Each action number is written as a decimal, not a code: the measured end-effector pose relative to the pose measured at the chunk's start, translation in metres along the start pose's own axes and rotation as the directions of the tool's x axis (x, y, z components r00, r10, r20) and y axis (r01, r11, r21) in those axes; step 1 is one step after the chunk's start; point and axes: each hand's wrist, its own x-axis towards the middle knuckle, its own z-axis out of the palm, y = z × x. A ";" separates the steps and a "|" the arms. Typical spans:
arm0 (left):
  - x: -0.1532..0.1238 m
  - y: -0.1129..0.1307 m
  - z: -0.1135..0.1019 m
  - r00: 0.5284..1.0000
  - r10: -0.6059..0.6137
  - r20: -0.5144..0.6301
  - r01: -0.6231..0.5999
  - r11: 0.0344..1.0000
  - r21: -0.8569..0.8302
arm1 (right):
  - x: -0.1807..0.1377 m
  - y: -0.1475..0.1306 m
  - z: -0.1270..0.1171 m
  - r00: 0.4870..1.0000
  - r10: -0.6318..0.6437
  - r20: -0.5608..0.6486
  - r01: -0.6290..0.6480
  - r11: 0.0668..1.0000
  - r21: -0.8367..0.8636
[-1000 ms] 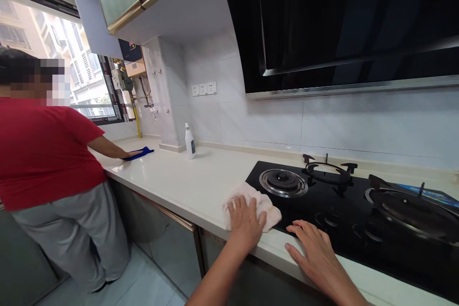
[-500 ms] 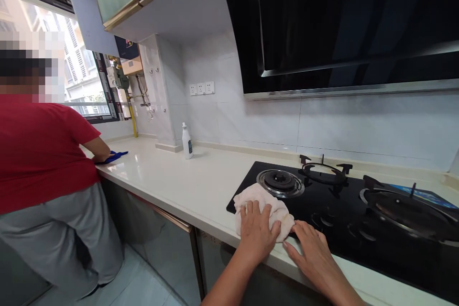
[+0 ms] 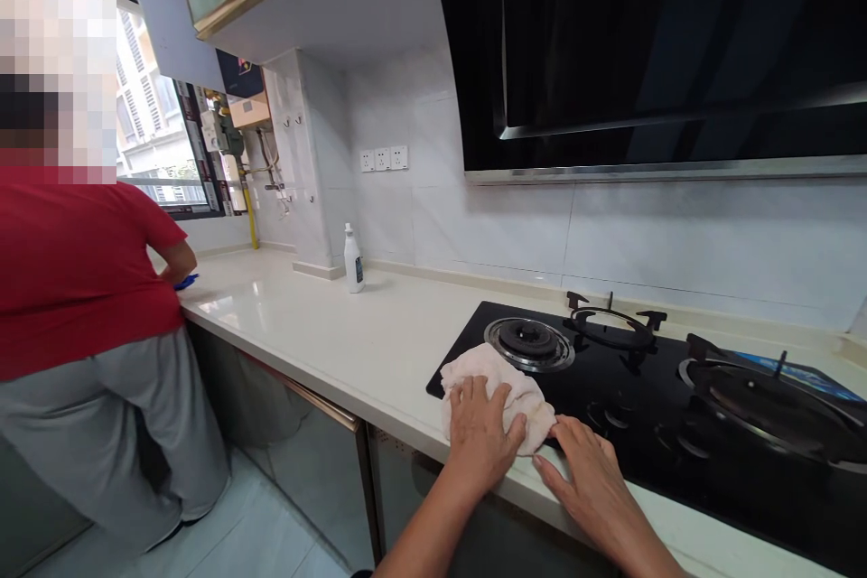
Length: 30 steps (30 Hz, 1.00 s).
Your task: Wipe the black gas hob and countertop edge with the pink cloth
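Observation:
A bunched white cloth lies over the front left corner of the black gas hob and onto the counter edge. My left hand rests on top of it, fingers curved and gripping the cloth from above. At the cloth's right end, my right hand touches the cloth edge with its fingertips. Its fingers are stretched out and the thumb stands apart, open. Just behind the cloth is the left burner, which has no pan support on it.
A white bottle stands on the pale counter near the wall. At the far left another person in a red shirt leans over the counter, a bit of blue cloth by their hand. The dark range hood overhangs the hob.
The other person's arm and blue cloth have moved left, so less of the cloth shows. The view has shifted slightly. My hands and the white cloth stay nearly in place.

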 end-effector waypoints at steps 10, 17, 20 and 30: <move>-0.001 -0.001 0.002 0.998 0.006 -0.060 -0.008 1.000 -0.022 | -0.003 0.000 -0.003 1.000 -0.003 0.001 0.003 1.000 -0.008; -0.003 -0.003 0.004 0.995 0.007 -0.097 -0.009 1.000 -0.022 | 0.000 -0.003 -0.004 1.000 0.006 -0.008 -0.006 1.000 -0.001; -0.003 -0.003 0.003 0.995 0.011 -0.099 -0.011 1.000 0.000 | 0.001 -0.005 -0.006 1.000 0.004 -0.008 -0.004 1.000 0.012; -0.002 0.002 -0.002 0.998 -0.006 -0.064 0.009 0.999 0.045 | 0.004 -0.011 -0.017 0.999 0.025 0.040 -0.027 0.998 0.049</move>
